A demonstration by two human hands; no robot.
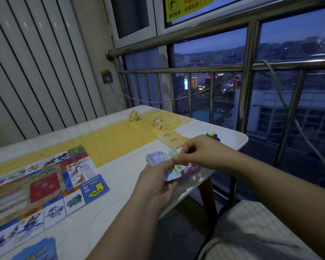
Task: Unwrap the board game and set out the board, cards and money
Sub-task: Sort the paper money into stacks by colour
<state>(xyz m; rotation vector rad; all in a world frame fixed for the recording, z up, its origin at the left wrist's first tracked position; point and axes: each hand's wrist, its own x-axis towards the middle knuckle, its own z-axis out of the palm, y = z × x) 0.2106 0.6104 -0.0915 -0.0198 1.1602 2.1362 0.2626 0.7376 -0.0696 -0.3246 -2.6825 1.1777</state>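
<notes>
Gripping play money stack point(156, 158) in left hand point(154, 186), just above right side of surface point(120, 166); long axis far-left to near-right. Pinching top green bill point(170, 154) with right hand point(201, 151). Laid flat at left: board point(45, 184), blue corner toward hands. Near left: blue card pack point(38, 250). Far right: booklet point(169, 137), coloured pawns point(213, 136).

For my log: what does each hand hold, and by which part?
Left hand grips the money stack by its near end; right hand pinches a green note by one edge.
</notes>
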